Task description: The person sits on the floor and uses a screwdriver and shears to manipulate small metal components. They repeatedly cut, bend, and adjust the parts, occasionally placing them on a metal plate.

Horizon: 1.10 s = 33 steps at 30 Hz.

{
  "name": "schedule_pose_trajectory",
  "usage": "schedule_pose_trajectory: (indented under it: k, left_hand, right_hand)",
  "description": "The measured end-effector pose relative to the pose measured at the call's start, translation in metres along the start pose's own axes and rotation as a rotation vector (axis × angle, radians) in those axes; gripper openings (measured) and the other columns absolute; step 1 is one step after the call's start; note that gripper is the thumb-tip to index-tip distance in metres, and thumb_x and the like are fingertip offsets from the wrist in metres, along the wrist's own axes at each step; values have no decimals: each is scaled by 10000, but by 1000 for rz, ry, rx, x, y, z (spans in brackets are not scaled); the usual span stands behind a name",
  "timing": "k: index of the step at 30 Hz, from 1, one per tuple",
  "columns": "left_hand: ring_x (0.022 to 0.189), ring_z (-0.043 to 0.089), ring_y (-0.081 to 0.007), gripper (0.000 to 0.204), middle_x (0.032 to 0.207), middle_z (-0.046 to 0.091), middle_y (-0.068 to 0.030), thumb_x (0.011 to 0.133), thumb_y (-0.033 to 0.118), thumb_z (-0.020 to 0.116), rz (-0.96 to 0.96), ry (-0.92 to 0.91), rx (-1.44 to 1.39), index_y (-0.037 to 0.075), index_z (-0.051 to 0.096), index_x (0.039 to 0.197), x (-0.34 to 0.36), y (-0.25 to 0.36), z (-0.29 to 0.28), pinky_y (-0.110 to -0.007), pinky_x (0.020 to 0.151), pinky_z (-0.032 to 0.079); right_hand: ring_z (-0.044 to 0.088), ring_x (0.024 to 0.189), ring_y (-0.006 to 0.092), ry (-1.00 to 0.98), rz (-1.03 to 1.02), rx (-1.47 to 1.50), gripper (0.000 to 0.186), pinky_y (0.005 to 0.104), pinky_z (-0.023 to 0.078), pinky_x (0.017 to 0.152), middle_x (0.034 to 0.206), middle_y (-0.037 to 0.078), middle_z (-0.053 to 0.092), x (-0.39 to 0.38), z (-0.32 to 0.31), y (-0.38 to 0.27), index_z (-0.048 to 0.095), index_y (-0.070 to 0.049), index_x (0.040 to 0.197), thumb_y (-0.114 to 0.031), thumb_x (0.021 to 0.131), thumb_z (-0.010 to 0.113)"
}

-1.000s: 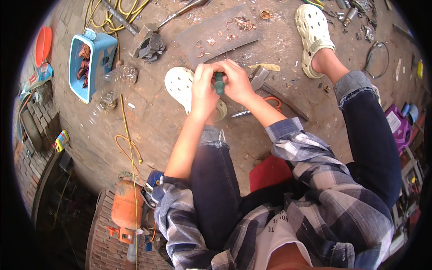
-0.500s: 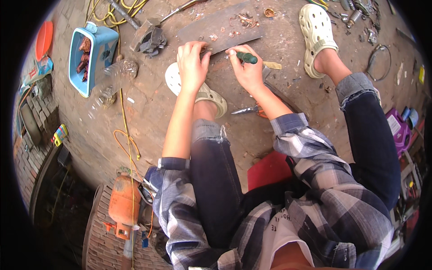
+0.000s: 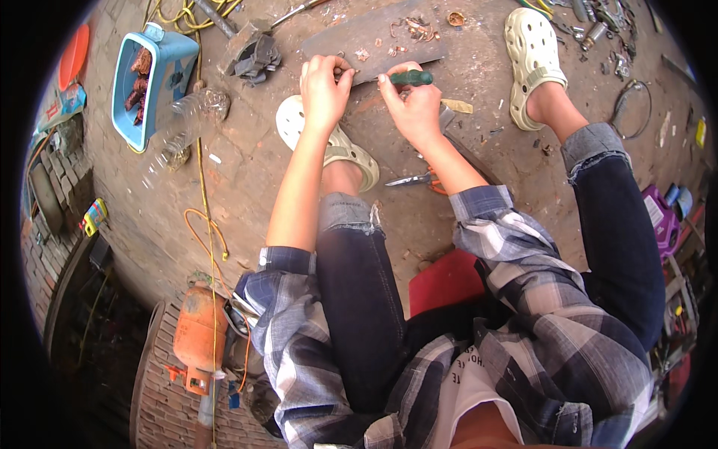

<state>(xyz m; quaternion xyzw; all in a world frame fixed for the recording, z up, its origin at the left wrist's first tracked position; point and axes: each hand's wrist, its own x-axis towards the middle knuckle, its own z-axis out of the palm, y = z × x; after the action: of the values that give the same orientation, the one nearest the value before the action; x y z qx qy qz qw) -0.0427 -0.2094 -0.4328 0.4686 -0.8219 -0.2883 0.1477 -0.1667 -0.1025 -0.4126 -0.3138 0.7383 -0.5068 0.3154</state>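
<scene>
My left hand (image 3: 326, 93) is closed in a pinch at the near-left edge of a flat dark metal plate (image 3: 336, 37). Something small is between its fingertips, too small to make out. My right hand (image 3: 415, 114) grips a green-handled tool (image 3: 411, 77) near the plate's front edge; its tip is hidden, so I cannot tell its exact kind. On the plate lie small copper-coloured scraps (image 3: 420, 30). Pliers with orange handles (image 3: 411, 180) rest on the ground beside my right forearm.
A light blue bucket (image 3: 161, 97) holding reddish-brown coils stands at left, with a clear plastic bottle (image 3: 179, 123) beside it. A yellow rope (image 3: 200, 179) crosses the floor. An orange gas cylinder (image 3: 199, 322) stands lower left. Metal parts (image 3: 598, 34) lie at upper right.
Both hands have shifted slightly up in the view. In my right hand the green handle has turned from slanting down to the right to nearly level.
</scene>
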Motion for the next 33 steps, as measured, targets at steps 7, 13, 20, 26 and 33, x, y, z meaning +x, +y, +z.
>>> schedule_pose_trajectory:
  k: [7,13,20,26,33]
  left_hand:
    - [824,546,-277,126,806,584,-88,720,101,747,-32,-17,-21,64,649,790,3,0,1,-388,767,451]
    - [835,551,-279,121,811,586,-91,727,97,744,-39,-10,-35,59,648,790,2,0,2,-393,767,454]
    - [830,550,-279,115,811,586,-91,733,100,738,-39,-3,-19,56,652,796,2,1,3,-389,762,455]
    - [822,545,-278,115,804,588,-87,733,108,736,-37,3,-14,62,654,798,1,-1,4,-384,756,451]
    - [846,537,-263,131,799,628,-47,698,128,758,-12,13,-37,95,689,805,1,-2,-5,-371,777,447]
  right_hand:
    - [629,623,194,69,-25,11,178,318,501,583,724,88,625,6,10,2,580,-38,861,-168,844,700]
    - [645,669,114,31,-1,-37,136,272,502,599,747,50,652,9,12,6,606,-19,879,-122,862,692]
    - [646,664,125,30,-10,-41,148,278,502,599,745,61,649,8,13,5,594,-17,884,-131,866,687]
    - [612,697,327,20,-112,-122,175,386,491,625,728,128,603,10,14,-4,542,-50,844,-132,820,694]
    - [612,735,357,15,-155,-195,167,426,486,647,750,134,607,12,14,-5,533,-50,869,-120,825,678]
